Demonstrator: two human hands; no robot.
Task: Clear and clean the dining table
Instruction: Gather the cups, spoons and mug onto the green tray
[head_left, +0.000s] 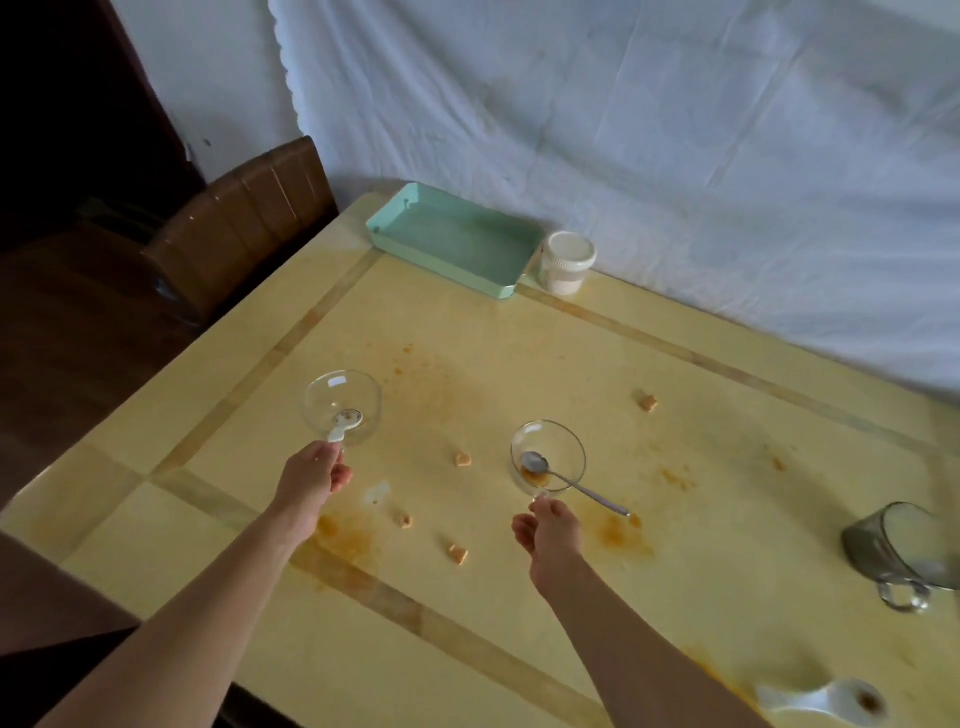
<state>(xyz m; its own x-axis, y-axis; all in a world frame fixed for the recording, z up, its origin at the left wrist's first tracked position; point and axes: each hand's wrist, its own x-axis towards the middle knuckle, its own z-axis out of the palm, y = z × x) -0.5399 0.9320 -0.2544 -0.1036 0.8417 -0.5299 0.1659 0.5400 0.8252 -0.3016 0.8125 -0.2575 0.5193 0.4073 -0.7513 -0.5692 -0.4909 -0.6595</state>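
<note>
Far left, a brown chair (244, 223) stands at the edge of the yellow worktop (701, 597).

Your left arm reaches fwd, nearly straight, forearm bare. Your left hand (311, 478) is back-up, fingers curled narrow and pinching the handle end of a white spoon (345, 420). The spoon lies in the left glass bowl (343, 402), handle over the near rim. Can't tell if the fingers also catch the rim.

At the back sits a mint-green tray (457, 239), against the white cloth (623, 130).

Mid worktop has orange stains (348, 535) and small tan food cubes (462, 459), scattered betw. and beyond both bowls.

Your right arm comes in from the bottom edge, angled up and left. Your right hand (550, 530) is back-up, thumb and fingertips closed on the near rim of the right glass bowl (548, 457). A metal spoon (571, 483) rests inside, handle sticking out right over the rim; orange residue in the bottom.

A white lidded jar (566, 262) stands just beside the tray's right end.

Far right, a glass mug (898, 551) lies tipped on its side, whitish inside. At the bottom right lies a 2nd white spoon (826, 701), blurred.
</note>
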